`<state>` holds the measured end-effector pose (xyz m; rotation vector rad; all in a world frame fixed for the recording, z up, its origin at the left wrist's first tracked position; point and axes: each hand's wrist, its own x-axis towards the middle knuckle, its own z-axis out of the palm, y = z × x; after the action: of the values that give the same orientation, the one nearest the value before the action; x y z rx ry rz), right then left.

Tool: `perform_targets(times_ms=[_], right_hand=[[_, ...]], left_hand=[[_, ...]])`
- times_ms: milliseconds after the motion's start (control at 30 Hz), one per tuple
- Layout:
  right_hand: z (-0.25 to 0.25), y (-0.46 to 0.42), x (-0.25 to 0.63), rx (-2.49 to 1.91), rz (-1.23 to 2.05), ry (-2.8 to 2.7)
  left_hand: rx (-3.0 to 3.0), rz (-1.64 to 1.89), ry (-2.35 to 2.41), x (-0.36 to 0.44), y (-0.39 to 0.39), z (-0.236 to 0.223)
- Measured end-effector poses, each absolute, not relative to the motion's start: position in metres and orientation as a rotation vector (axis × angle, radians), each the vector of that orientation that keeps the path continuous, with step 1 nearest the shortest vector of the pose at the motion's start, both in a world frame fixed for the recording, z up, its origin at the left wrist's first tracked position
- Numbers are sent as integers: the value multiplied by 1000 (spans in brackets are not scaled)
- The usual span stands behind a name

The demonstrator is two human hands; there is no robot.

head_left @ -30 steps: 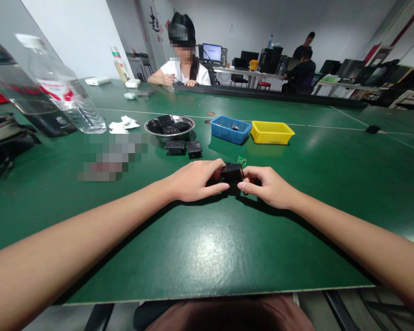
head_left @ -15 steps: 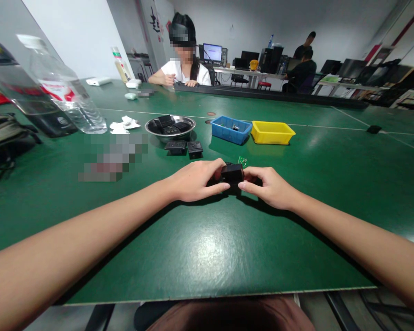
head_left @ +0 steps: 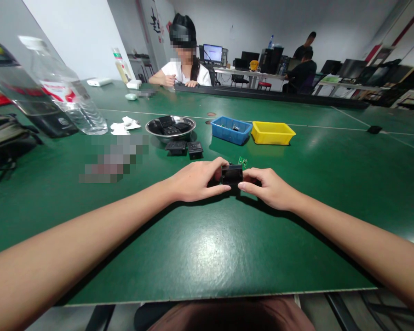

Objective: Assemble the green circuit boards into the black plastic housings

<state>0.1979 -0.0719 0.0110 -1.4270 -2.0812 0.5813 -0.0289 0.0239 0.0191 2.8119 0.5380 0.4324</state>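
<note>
Between my two hands is a small black plastic housing (head_left: 232, 174), held just above the green table (head_left: 207, 248). My left hand (head_left: 202, 180) grips its left side, thumb in front and fingers behind. On its right side, the fingertips and thumb of my right hand (head_left: 267, 186) close on it. A small green circuit board (head_left: 242, 161) shows just behind the housing; whether it touches the housing I cannot tell. Beyond my left hand, two similar black housings (head_left: 175, 147) lie on the table in front of a metal bowl (head_left: 170, 135) with several more black parts.
A blue bin (head_left: 230, 133) with small parts stands beside a yellow bin (head_left: 273, 134) behind my hands. To the left are a water bottle (head_left: 67, 92), crumpled tissue (head_left: 124, 125) and a dark bag (head_left: 10, 138). Across the table sits another person (head_left: 184, 69).
The black housing has tipped in my fingers, so that its hollow-looking side now faces me. Both hands stay in nearly the same place, and the bowl and bins have not moved.
</note>
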Motion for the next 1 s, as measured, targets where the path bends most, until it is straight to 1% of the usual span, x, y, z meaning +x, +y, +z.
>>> perform_targets(times_ms=[233, 367, 500, 633, 800, 1000], right_hand=[[13, -73, 197, -1417, 556, -2123], [12, -71, 201, -1409, 506, -1984], [11, -66, 208, -1415, 292, -1815], [7, -61, 213, -1379, 60, -2018], [2, -58, 212, -1391, 114, -2253], [5, -56, 214, -1357, 173, -2154]], left_hand=[[2859, 459, 477, -28, 22, 19], [2891, 460, 524, -27, 24, 19], [2893, 453, 531, -27, 25, 18], [2903, 464, 498, -27, 25, 18], [2911, 450, 455, -28, 25, 17], [2902, 442, 470, -28, 25, 17]])
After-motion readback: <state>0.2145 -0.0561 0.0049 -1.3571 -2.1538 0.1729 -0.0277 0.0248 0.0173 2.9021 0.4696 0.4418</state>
